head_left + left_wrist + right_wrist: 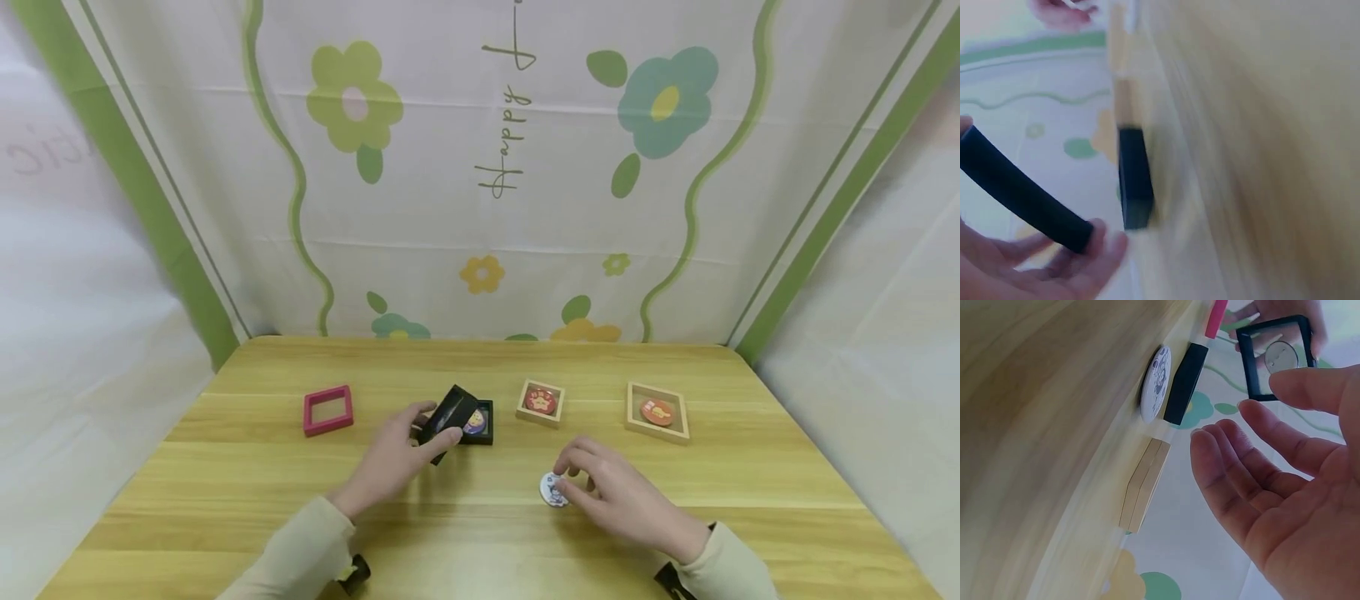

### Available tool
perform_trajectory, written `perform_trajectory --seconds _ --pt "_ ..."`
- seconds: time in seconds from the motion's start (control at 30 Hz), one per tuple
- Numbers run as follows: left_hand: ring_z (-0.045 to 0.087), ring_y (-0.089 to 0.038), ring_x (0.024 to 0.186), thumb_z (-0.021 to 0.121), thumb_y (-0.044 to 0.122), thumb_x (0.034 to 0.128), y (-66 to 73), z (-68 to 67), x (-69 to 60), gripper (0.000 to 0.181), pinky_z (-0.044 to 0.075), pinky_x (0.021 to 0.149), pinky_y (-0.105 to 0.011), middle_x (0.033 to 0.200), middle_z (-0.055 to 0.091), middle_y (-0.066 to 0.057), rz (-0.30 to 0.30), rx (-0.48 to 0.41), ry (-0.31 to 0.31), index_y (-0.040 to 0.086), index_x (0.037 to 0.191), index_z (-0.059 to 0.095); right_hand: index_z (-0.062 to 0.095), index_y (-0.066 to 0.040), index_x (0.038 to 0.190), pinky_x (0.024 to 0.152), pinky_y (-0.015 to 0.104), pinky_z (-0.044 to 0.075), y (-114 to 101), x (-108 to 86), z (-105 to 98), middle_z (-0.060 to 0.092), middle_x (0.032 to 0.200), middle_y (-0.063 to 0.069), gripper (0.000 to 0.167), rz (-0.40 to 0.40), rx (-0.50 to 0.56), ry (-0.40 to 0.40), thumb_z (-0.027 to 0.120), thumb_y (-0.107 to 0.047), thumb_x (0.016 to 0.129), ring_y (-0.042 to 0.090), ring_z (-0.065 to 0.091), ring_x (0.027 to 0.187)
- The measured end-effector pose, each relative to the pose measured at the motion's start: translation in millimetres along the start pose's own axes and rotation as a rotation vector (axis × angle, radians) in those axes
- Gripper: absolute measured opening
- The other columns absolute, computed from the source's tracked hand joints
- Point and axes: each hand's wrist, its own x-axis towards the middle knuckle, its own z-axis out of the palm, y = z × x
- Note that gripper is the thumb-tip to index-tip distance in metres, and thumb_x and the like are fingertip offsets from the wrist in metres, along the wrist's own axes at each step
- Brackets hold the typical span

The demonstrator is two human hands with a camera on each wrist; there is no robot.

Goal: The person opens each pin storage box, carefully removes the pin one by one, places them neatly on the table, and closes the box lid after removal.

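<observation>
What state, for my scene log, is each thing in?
Held black frame, tilted, in left hand
Other black frame, round badge inside
White badge, lying unframed
Pink frame, flat, no badge
Small wooden frame, red badge inside
Large wooden frame, orange badge inside
Right hand, holding nothing

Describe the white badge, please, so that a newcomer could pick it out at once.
On the wooden table, find the person's right hand. At that hand's left edge in the head view lies a round white badge with a printed picture. Unlike the red badge and orange badge farther back, it lies unframed.
</observation>
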Motion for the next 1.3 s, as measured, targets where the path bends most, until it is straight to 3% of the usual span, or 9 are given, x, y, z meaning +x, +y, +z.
perform_trajectory --seconds 0.13,0.33,0.5,0.67,0.83,0.97,1.13,1.2,1.3 --pt "0.061 -0.022 0.099 0.060 0.063 0.0894 7.4 7.6 -3.3 0.080 0.052 0.082 -0.043 0.111 0.062 -0.010 -0.046 -0.088 -0.065 0.003 0.141 0.049 0.065 -0.015 0.098 0.066 0.027 0.054 -1.3 1.1 0.7 0.057 0.103 -0.011 0.004 0.002 -0.006 0.006 0.067 -0.017 0.096 0.012 0.058 0.087" --pt "0.060 -0.022 0.096 0.056 0.060 0.0930 20.9 19.3 -11.7 0.080 0.053 0.078 -0.038 0.114 0.062 -0.013 0.001 -0.105 -0.153 -0.003 0.141 0.047 0.067 -0.015 0.096 0.063 0.026 0.053 -6.4 4.6 -1.2 0.060 0.097 -0.011 0.002 0.037 0.090 -0.002 0.066 -0.014 0.096 0.007 0.058 0.084" --pt "0.060 -0.021 0.090 0.057 0.057 0.0942 33.1 30.7 -21.4 0.078 0.053 0.071 -0.035 0.115 0.062 -0.014 0.057 -0.153 -0.181 -0.005 0.141 0.047 0.069 -0.016 0.098 0.064 0.029 0.053 -14.0 6.8 -1.5 0.065 0.094 -0.005 0.009 0.115 0.265 -0.016 0.064 -0.023 0.098 0.012 0.061 0.085" --pt "0.061 -0.020 0.082 0.060 0.053 0.0940 41.4 39.7 -31.5 0.077 0.053 0.064 -0.034 0.103 0.062 -0.011 0.065 -0.189 -0.206 -0.003 0.144 0.041 0.069 -0.013 0.103 0.068 0.036 0.055 -23.5 6.3 2.1 0.068 0.095 0.010 0.013 0.160 0.520 -0.062 0.060 -0.023 0.100 0.027 0.066 0.085" --pt "0.058 -0.017 0.081 0.056 0.053 0.0963 44.2 47.4 -37.4 0.079 0.051 0.064 -0.032 0.099 0.059 -0.004 0.093 -0.162 -0.244 0.002 0.151 0.031 0.065 -0.001 0.109 0.066 0.041 0.056 -30.3 4.0 5.7 0.067 0.097 0.019 0.021 0.189 0.709 -0.111 0.055 -0.018 0.102 0.037 0.064 0.081" --pt "0.056 -0.015 0.081 0.052 0.055 0.0974 45.6 51.6 -45.2 0.076 0.050 0.064 -0.030 0.101 0.056 -0.002 0.116 -0.117 -0.311 0.010 0.154 0.029 0.063 0.003 0.114 0.064 0.042 0.056 -33.8 2.1 8.1 0.064 0.099 0.025 0.020 0.121 0.812 -0.160 0.052 -0.010 0.103 0.035 0.064 0.080" --pt "0.054 -0.016 0.086 0.043 0.061 0.0984 50.3 54.5 -55.0 0.064 0.047 0.070 -0.034 0.115 0.052 -0.004 0.115 -0.047 -0.398 0.038 0.155 0.024 0.062 0.000 0.116 0.064 0.042 0.056 -36.5 -0.9 10.0 0.063 0.097 0.022 0.019 0.011 0.885 -0.187 0.048 -0.002 0.102 0.032 0.062 0.081" --pt "0.053 -0.017 0.087 0.040 0.063 0.0984 51.8 54.9 -56.6 0.058 0.046 0.071 -0.036 0.119 0.050 -0.004 0.105 -0.024 -0.414 0.049 0.152 0.022 0.061 0.001 0.116 0.064 0.042 0.055 -36.6 -1.9 10.2 0.063 0.095 0.021 0.020 -0.004 0.909 -0.186 0.047 0.000 0.103 0.031 0.061 0.079" --pt "0.052 -0.017 0.084 0.039 0.066 0.0972 52.0 55.9 -56.0 0.058 0.046 0.068 -0.033 0.118 0.049 -0.005 0.119 -0.002 -0.420 0.055 0.150 0.019 0.061 0.002 0.114 0.066 0.039 0.055 -35.9 -3.7 9.6 0.062 0.092 0.024 0.020 0.014 0.943 -0.185 0.045 0.000 0.103 0.030 0.060 0.075"
